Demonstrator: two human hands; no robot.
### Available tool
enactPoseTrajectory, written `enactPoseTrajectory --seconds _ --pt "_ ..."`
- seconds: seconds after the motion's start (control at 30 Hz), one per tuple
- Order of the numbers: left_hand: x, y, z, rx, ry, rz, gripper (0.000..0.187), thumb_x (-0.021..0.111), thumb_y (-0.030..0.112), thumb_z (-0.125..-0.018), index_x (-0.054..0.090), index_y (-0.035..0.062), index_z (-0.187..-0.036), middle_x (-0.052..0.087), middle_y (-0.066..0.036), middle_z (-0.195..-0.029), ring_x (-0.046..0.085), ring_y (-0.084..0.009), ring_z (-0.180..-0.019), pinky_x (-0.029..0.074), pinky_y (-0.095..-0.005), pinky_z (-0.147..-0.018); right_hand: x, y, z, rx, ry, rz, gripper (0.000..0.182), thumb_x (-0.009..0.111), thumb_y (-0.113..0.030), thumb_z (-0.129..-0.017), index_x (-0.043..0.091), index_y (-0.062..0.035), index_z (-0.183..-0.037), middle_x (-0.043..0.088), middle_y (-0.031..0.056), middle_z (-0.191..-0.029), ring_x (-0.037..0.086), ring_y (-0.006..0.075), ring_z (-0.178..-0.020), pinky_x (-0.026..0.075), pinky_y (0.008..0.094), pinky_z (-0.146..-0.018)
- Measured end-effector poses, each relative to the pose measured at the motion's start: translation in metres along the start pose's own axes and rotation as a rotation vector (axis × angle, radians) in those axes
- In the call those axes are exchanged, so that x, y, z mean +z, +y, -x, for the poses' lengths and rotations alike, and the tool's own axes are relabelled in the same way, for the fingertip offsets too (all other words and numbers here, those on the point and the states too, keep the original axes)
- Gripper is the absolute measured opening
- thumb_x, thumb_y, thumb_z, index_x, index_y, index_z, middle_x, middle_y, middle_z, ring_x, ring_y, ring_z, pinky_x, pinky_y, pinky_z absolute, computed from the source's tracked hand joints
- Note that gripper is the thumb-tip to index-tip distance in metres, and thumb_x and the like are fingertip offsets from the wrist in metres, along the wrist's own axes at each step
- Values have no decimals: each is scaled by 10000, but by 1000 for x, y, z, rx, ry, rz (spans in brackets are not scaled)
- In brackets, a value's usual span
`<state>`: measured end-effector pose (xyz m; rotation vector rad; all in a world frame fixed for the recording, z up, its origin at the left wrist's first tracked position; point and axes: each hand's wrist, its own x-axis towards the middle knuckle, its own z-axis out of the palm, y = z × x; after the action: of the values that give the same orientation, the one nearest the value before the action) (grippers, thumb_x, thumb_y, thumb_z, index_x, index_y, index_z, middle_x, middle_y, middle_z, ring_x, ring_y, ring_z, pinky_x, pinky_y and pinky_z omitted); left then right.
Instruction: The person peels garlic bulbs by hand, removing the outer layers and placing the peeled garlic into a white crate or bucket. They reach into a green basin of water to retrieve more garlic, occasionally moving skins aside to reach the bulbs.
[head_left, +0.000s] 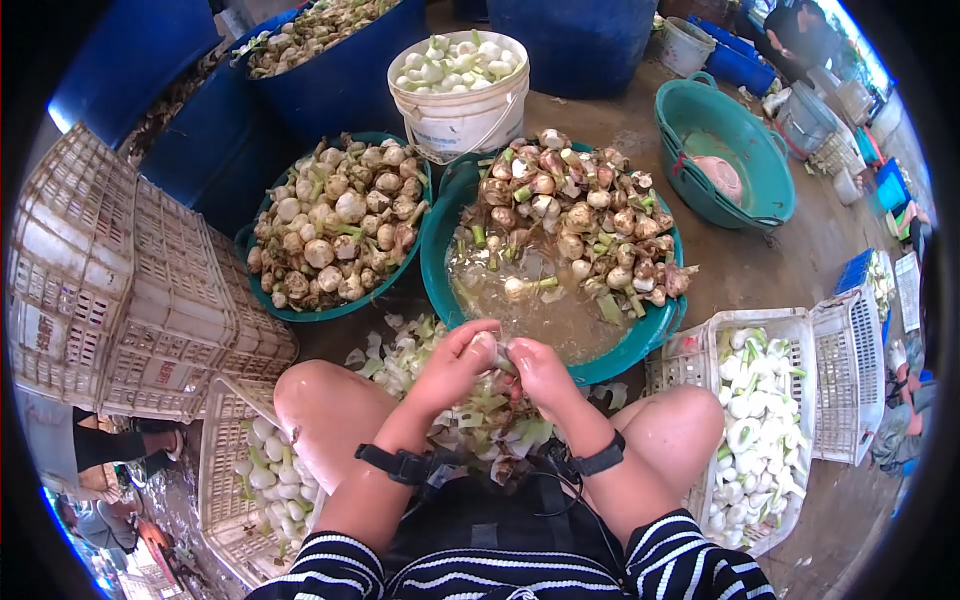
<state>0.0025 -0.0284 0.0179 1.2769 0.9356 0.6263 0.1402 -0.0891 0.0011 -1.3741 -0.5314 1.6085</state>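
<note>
My left hand [462, 368] and my right hand [545, 374] meet in front of my body, fingers closed on a garlic bulb with a pale green stem [507, 362]. Most of the bulb is hidden by the fingers. Just beyond the hands is a green tub [637, 350] of murky water. Unpeeled garlic [580, 215] is heaped at its far side, and one loose bulb [516, 288] lies in the water. Below the hands, between my knees, is a pile of garlic peelings [490, 425].
Another green tub [264, 300] of unpeeled garlic stands at left. A white bucket [465, 120] of peeled bulbs is behind. White crates with peeled garlic flank me, left [222, 480] and right [808, 350]. Stacked crates [90, 240] rise at left. Other people [800, 35] are in the background.
</note>
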Motion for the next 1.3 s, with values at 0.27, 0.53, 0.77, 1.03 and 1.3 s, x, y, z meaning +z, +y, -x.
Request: enactPoseTrajectory --seconds 0.27,0.53,0.77,1.03,1.3 --pt "3 26 23 337 -167 -817 458 652 80 -700 538 42 -1142 561 -118 -1114 525 -253 -1010 404 -346 -890 -15 12 -15 -226 22 180 183 495 -146 -893 588 -8 -817 582 5 -722 499 76 -617 403 237 -563" --pt "-2 -16 10 448 144 -476 395 577 -12 -757 505 42 -1142 587 -96 -1038 565 -237 -966 457 -384 -858 -2 -8 14 -203 -113 -139 167 500 -184 -904 588 -41 -902 585 0 -832 540 84 -776 444 234 -661" --pt "-29 3 -2 -239 620 653 204 642 195 -818 565 21 -891 606 -45 -828 570 -101 -720 481 -213 -646 -11 59 26 -784 -83 1256 244 630 -192 -762 599 -39 -948 607 127 -913 563 292 -850 446 384 -762" --pt "-20 2 7 208 415 -91 201 664 168 -804 576 4 -879 585 -21 -752 525 -72 -666 437 -208 -601 9 -39 -17 -520 -89 366 266 639 -47 -712 603 -41 -975 565 122 -920 549 292 -790 472 331 -691" --pt "-29 24 6 -75 630 202 188 631 179 -828 547 11 -814 560 -23 -647 516 -73 -563 433 -205 -506 10 34 33 -703 -217 1351 241 599 -81 -718 594 -45 -956 572 123 -891 555 274 -796 463 369 -682"
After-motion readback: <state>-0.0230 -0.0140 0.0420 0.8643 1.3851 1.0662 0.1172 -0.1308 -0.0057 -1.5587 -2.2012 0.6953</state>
